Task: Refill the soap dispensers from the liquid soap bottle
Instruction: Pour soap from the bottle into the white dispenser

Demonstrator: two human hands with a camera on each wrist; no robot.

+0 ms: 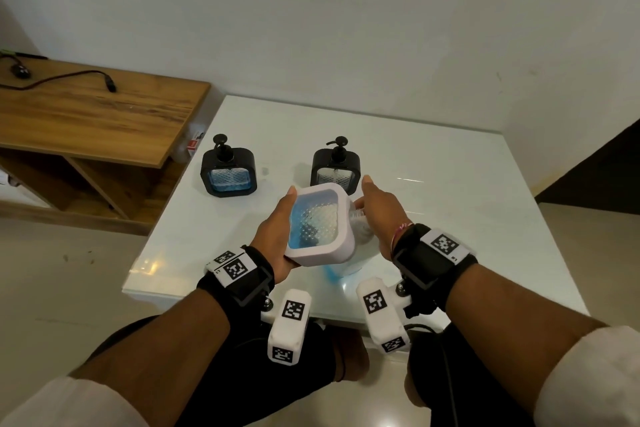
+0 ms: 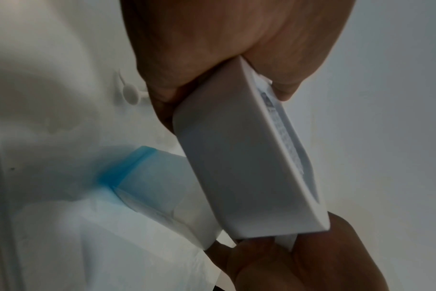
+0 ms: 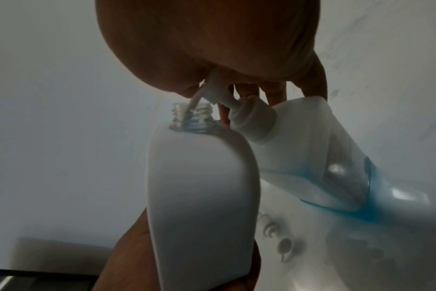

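A: What sits around the work?

B: Two black dispensers stand upright toward the top of the white counter (image 1: 433,184): the left black dispenser (image 1: 228,168) at centre-left with blue liquid in its window, the right black dispenser (image 1: 336,166) just above the hands, partly hidden by the right thumb. A wooden shelf unit (image 1: 90,114) fills the upper left, a black cable (image 1: 69,78) lying on it.

A: And the task's thing?

B: The white dispenser (image 1: 320,224) is at frame centre, held above the counter. The left hand (image 1: 273,236) grips its left side and lower end. Its window faces up at the camera; its long axis tilts, the threaded neck (image 3: 192,118) pointing to the upper right.

A: The right hand?

B: The right hand (image 1: 384,215) holds the white pump head (image 3: 251,118), whose tube (image 3: 193,104) dips into the open neck. Behind it, lower centre, the soap bottle (image 3: 336,167) rests on the counter with blue liquid at its base.
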